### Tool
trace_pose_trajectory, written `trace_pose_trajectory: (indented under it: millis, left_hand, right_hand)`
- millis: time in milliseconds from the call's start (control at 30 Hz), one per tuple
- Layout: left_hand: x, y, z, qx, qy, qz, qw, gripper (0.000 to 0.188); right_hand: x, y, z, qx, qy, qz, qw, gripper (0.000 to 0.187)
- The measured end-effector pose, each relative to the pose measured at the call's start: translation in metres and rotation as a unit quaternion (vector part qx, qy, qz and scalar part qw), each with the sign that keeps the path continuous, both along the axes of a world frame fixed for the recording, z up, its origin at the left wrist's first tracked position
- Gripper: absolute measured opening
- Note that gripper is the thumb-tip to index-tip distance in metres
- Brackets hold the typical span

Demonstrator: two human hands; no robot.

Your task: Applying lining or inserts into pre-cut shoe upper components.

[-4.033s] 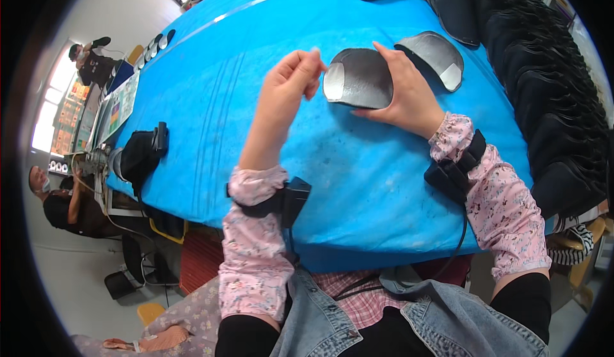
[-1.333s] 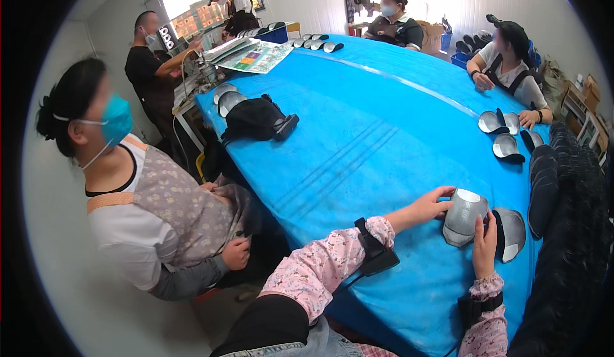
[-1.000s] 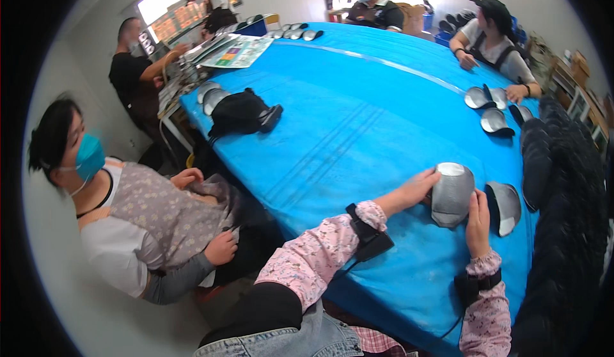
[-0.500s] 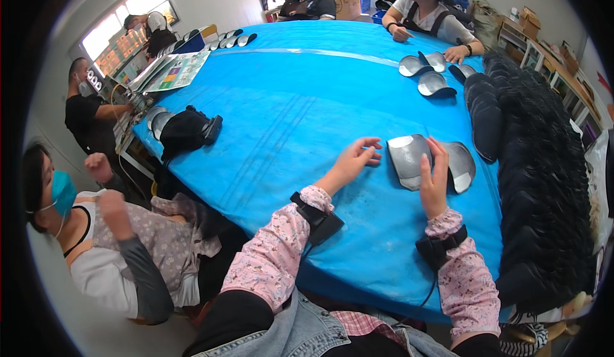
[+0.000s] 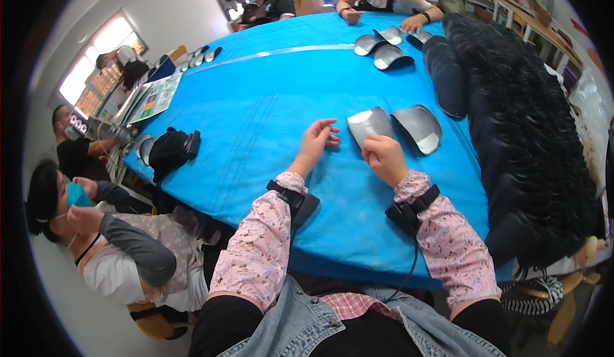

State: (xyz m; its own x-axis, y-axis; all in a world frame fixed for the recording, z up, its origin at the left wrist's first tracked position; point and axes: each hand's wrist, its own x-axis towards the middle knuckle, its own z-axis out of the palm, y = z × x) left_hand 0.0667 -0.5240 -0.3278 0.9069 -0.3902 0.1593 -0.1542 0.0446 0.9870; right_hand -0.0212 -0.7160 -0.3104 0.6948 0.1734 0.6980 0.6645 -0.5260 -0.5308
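Two curved silver-grey plates lie side by side on the blue-covered table in front of me: a left plate (image 5: 367, 124) and a right plate (image 5: 419, 128) with a dark rim. My right hand (image 5: 384, 158) is closed at the near edge of the left plate, its fingers curled downward. Whether it pinches anything is hidden. Just left of that plate, my left hand (image 5: 316, 143) hovers with fingers loosely bent and apart, holding nothing.
Long overlapping rows of black curved pieces (image 5: 518, 139) line the table's right side. More silver plates (image 5: 391, 57) lie near a person across the table (image 5: 390, 2). A black bag-like item (image 5: 174, 153) sits at the left edge, near a seated person in a teal mask (image 5: 137, 242).
The view has shifted, moving the scene leftward. My right hand has gone from lying open over the plates to curled fingers at the left plate's near edge. The plates now lie farther apart.
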Motion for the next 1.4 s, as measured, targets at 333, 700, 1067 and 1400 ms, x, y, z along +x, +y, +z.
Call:
trace_pose_trajectory:
  millis: [333,700,1067,1400]
  left_hand:
    - [-0.012,-0.001,0.011,0.198,-0.269,0.151,0.93,0.027]
    - [-0.003,0.013,0.003,0.169,-0.101,0.131,0.972,0.025]
    - [-0.003,0.013,0.001,0.225,-0.121,0.097,0.962,0.023]
    - [-0.013,-0.034,0.027,0.283,-0.106,0.061,0.951,0.046]
  right_hand:
    - [0.005,0.001,-0.008,-0.178,-0.107,0.021,0.978,0.011]
    - [0.001,0.003,-0.017,-0.228,0.01,0.06,0.972,0.007]
    - [-0.009,0.003,-0.02,-0.142,0.089,0.069,0.983,0.006]
    - [-0.008,0.021,-0.022,-0.27,0.079,-0.018,0.959,0.008]
